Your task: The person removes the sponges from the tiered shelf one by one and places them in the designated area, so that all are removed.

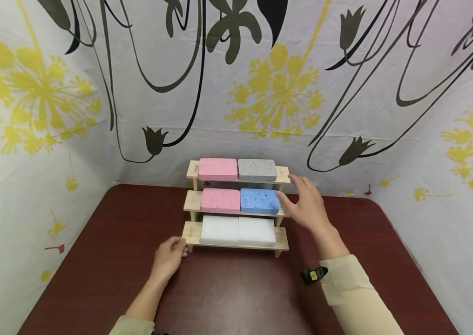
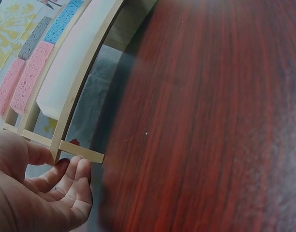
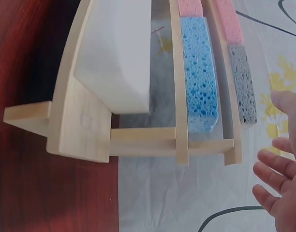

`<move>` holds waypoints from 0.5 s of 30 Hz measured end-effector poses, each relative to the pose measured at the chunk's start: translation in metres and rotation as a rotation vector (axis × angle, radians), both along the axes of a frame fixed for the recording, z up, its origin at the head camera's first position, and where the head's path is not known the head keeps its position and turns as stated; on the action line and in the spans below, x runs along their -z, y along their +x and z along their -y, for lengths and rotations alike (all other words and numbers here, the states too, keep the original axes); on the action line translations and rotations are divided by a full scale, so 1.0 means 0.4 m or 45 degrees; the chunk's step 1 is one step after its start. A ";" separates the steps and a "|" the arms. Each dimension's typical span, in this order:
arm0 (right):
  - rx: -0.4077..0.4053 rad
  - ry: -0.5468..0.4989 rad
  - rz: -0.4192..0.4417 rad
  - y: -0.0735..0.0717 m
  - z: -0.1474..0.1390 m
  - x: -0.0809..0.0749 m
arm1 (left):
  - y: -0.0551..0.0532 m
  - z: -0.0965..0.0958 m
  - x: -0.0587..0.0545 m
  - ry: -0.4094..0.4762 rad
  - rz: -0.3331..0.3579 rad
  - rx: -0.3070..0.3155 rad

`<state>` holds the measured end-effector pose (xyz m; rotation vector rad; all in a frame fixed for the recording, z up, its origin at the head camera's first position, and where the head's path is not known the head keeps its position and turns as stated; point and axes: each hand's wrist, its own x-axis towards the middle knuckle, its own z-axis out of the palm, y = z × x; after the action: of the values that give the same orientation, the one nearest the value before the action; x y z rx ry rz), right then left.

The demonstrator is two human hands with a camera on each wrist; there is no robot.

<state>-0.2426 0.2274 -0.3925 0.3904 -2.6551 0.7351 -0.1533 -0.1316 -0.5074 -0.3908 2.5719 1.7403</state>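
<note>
A three-step wooden rack [image 1: 192, 231] stands on the table. On its top step lie a pink sponge [image 1: 218, 169] and a grey sponge [image 1: 257, 170]. The middle step carries another pink sponge [image 1: 220, 200] beside a blue sponge [image 1: 260, 201]. Two white sponge blocks [image 1: 219, 230] fill the bottom step side by side. My left hand [image 1: 169, 257] pinches the left end of the bottom board between thumb and fingers. At the rack's right side my right hand [image 1: 305, 204] is spread with fingers extended, holding nothing, close to the blue and grey sponges.
The dark red wooden table [image 1: 236, 293] extends in front of the rack and to both sides. Behind and around it hangs a white cloth [image 1: 236, 107] printed with yellow flowers and dark stems. A black band with a buckle [image 1: 314, 275] is at my right wrist.
</note>
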 end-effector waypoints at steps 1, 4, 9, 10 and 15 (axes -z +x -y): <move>-0.002 0.012 -0.002 -0.004 0.000 -0.003 | 0.000 0.000 0.000 -0.001 -0.002 0.001; -0.024 0.032 -0.004 -0.015 -0.001 -0.010 | -0.001 0.001 -0.002 -0.009 -0.002 0.006; -0.051 0.041 0.045 -0.032 0.000 -0.019 | -0.003 0.001 -0.003 -0.021 0.000 0.010; -0.052 0.042 0.058 -0.035 0.001 -0.020 | -0.003 0.000 -0.002 -0.022 -0.001 0.010; -0.057 0.058 0.084 -0.051 0.003 -0.025 | -0.002 0.000 -0.001 -0.022 -0.007 0.012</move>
<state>-0.2630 0.2263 -0.3823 0.4465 -2.7371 0.7137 -0.1540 -0.1316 -0.5071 -0.3742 2.5900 1.7192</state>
